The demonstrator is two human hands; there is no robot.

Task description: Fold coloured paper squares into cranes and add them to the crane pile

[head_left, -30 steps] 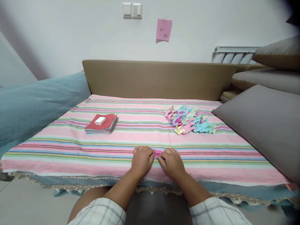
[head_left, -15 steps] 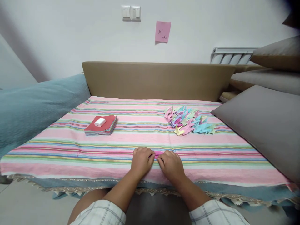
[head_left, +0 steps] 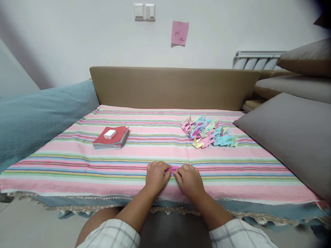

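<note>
A narrow folded piece of magenta paper point(head_left: 173, 168) lies low over the striped cloth, between my two hands. My left hand point(head_left: 157, 176) pinches its left end with thumb and fingers. At the right end, my right hand point(head_left: 190, 179) is closed on the same paper. Much of the paper is hidden under my fingers. Beyond, to the right, lies a cluster of folded paper cranes point(head_left: 207, 132) in pink, blue, green, yellow and purple. A stack of square coloured paper point(head_left: 113, 139), red on top, sits to the left with a small white block point(head_left: 110, 134) on it.
The pink striped cloth point(head_left: 144, 151) covers the seat up to a brown backrest point(head_left: 170, 88). Grey cushions point(head_left: 292, 137) are piled along the right side. A blue-covered armrest point(head_left: 49, 117) borders the left. A pink sticky note point(head_left: 179, 33) hangs on the wall.
My hands stay in nearly the same place. The magenta strip between them looks slightly narrower, and a little more of it shows by my left fingertips. The camera view has shifted slightly.
</note>
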